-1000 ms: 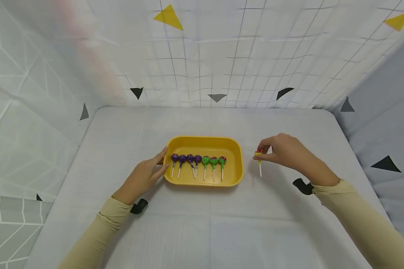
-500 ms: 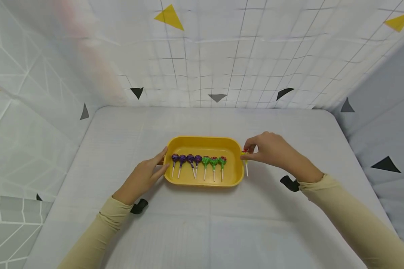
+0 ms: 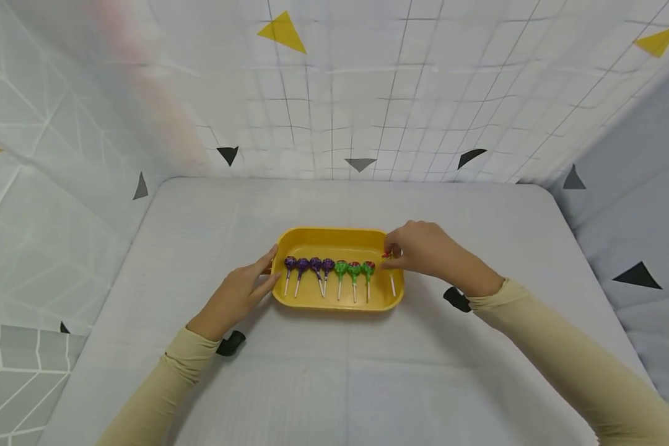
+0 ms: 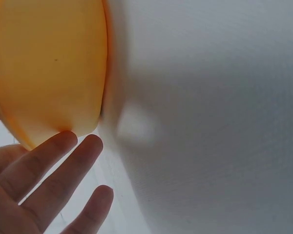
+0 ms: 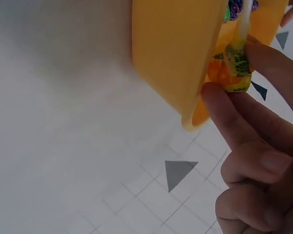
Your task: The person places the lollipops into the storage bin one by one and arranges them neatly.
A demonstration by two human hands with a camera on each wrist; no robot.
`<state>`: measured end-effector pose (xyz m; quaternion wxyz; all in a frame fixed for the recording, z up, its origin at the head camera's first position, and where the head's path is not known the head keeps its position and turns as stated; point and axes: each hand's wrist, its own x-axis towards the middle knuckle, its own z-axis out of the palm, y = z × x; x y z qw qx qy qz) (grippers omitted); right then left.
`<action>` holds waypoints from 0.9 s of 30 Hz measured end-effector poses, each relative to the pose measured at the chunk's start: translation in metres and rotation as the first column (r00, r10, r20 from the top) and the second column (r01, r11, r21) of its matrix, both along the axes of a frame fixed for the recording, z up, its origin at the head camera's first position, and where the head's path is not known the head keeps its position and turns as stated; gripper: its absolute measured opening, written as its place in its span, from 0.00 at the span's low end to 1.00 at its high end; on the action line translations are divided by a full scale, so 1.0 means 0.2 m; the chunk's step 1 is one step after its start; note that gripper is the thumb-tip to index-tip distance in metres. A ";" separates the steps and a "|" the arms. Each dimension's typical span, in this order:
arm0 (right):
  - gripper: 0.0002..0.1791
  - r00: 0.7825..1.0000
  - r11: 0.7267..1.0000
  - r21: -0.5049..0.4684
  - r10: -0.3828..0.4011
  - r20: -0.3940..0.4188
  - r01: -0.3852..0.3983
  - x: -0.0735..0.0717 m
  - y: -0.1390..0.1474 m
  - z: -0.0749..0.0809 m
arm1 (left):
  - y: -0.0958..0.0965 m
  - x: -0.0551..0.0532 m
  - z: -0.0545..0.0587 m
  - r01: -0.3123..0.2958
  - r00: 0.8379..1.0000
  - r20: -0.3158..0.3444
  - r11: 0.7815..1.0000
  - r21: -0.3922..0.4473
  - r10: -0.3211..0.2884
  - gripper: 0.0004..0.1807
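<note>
A yellow tray (image 3: 334, 308) stands on the table with its long side facing me. Inside lies a row of wrapped lollipops: several purple lollipops (image 3: 315, 264) to the left, then three green lollipops (image 3: 354, 267). My left hand (image 3: 236, 291) rests against the tray's left end; in the left wrist view its fingers (image 4: 63, 187) are straight and spread, touching the outer wall. Over the tray's right end, my right hand (image 3: 424, 249) pinches a yellow-and-red lollipop (image 5: 230, 68) by its wrapped head. Its white stick (image 3: 393, 285) points toward me, and the fingers mostly cover the head from above.
A pale cloth covers the table (image 3: 334, 384). Behind it hangs a white grid-patterned sheet (image 3: 357, 80) with black, grey and yellow triangles. Side sheets close in left and right. Black pieces (image 3: 231, 343) sit under both wrists.
My right hand has moved left with the yellow-and-red lollipop, from beside the tray, across its rim, to above its right end. The left hand and the tray have stayed put.
</note>
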<state>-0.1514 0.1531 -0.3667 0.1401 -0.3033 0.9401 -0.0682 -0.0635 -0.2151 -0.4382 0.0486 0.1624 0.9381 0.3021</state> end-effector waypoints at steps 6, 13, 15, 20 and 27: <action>0.18 0.999 0.996 0.076 0.042 0.019 -0.043 -0.01 -0.07 -0.04 | 0.00 0.00 -0.01 0.003 1.000 -0.001 1.000 -0.007 -0.003 0.35; 0.20 0.999 0.993 0.108 0.048 0.012 -0.049 -0.03 -0.09 -0.09 | 0.00 -0.01 -0.02 -0.001 1.000 -0.006 1.000 -0.015 0.001 0.35; 0.20 0.999 0.992 0.112 0.053 0.008 -0.054 -0.03 -0.09 -0.09 | 0.00 -0.01 -0.02 -0.003 1.000 -0.007 1.000 -0.013 0.002 0.35; 0.20 0.998 0.992 0.110 0.059 0.003 -0.059 -0.04 -0.09 -0.10 | 0.00 0.00 -0.01 -0.007 1.000 -0.006 1.000 -0.006 0.007 0.35; 0.22 0.997 0.989 0.129 0.077 -0.019 -0.073 -0.03 -0.11 -0.11 | 0.00 0.00 -0.01 -0.006 1.000 -0.002 1.000 -0.010 0.006 0.36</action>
